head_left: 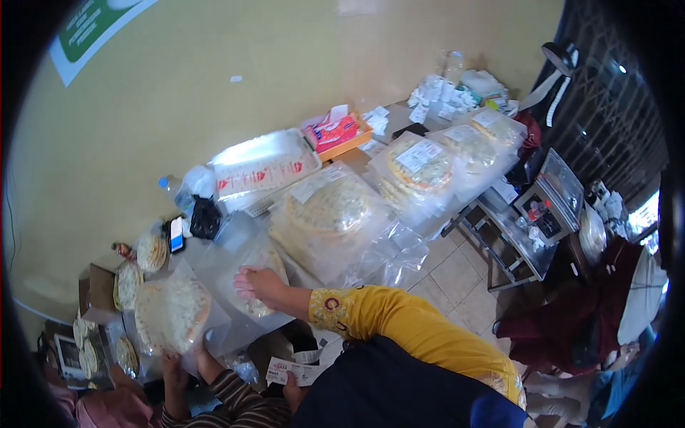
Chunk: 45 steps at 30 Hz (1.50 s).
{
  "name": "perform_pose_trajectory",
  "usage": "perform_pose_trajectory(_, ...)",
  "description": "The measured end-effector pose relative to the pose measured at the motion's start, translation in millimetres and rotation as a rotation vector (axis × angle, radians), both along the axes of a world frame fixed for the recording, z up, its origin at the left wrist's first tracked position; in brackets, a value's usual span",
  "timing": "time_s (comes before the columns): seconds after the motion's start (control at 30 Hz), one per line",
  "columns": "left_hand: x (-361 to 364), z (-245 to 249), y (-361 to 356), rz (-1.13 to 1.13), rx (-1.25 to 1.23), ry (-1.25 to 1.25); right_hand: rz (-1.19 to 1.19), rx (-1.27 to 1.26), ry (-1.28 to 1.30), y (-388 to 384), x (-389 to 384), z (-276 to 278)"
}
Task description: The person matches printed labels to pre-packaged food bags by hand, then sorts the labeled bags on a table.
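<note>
My right hand [258, 284], at the end of a yellow sleeve, lies with fingers stretched out on a bagged pizza [275, 267]. The pizza sits in clear plastic on the table. Low in the view, my left hand [294, 392] grips printed labels [285, 372], partly hidden by dark cloth. To the left, a co-worker in striped sleeves has both hands [191, 364] under another bagged pizza [171, 314]. A large stack of bagged pizzas [328, 203] with a label on top stands just beyond my right hand.
More labelled stacks [417, 164] run along the table. Behind are a white tray [267, 167], an orange box [349, 143], a phone [176, 234] and a water bottle [171, 187]. A metal side table [514, 242] stands right; people are at the lower right.
</note>
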<state>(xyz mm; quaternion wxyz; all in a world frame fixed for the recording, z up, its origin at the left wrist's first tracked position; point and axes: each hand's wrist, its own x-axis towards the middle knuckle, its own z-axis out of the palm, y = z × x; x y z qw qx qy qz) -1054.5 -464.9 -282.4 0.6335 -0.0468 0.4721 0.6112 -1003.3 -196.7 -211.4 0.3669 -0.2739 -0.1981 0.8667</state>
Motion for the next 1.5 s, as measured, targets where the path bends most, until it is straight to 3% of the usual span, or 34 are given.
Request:
perform_pose_trajectory(0.13,-11,11,48,-0.122,0.013,0.266,0.024,-0.001,0.082,-15,66,79)
perform_pose_trajectory(0.3,-33,22,154,-0.479,0.086,1.142,0.003,0.145,0.093,-14,191,143)
perform_pose_trajectory(0.47,-38,11,224,-1.058,0.098,1.824,-0.125,0.227,-0.022,-2,333,199)
perform_pose_trajectory(0.6,-28,2,242,-1.369,0.096,2.005,-0.287,0.358,-0.15,25,438,216)
perform_pose_trajectory(0.73,-15,-2,240,-1.514,0.142,2.04,-0.476,0.37,-0.159,68,535,204)
perform_pose_trajectory(0.9,12,6,223,-1.538,0.338,1.978,-0.591,0.324,-0.163,120,638,151)
perform_pose_trajectory(0.97,48,23,216,-1.37,0.154,1.847,-0.607,0.259,-0.168,137,677,113)
perform_pose_trajectory(1.03,92,39,205,-1.052,-0.055,1.542,-0.615,0.173,-0.186,148,710,78)
perform_pose_trajectory(1.13,169,62,176,-0.538,-0.126,0.842,-0.611,0.152,-0.099,152,736,59)
perform_pose_trajectory(1.27,244,82,129,-0.29,-0.056,0.225,-0.586,0.168,-0.095,157,740,57)
perform_pose_trajectory(1.4,275,94,101,-0.222,-0.024,0.028,-0.603,0.18,-0.103,149,739,60)
perform_pose_trajectory(1.5,270,88,85,-0.192,-0.026,0.077,-0.616,0.159,-0.07,141,737,60)
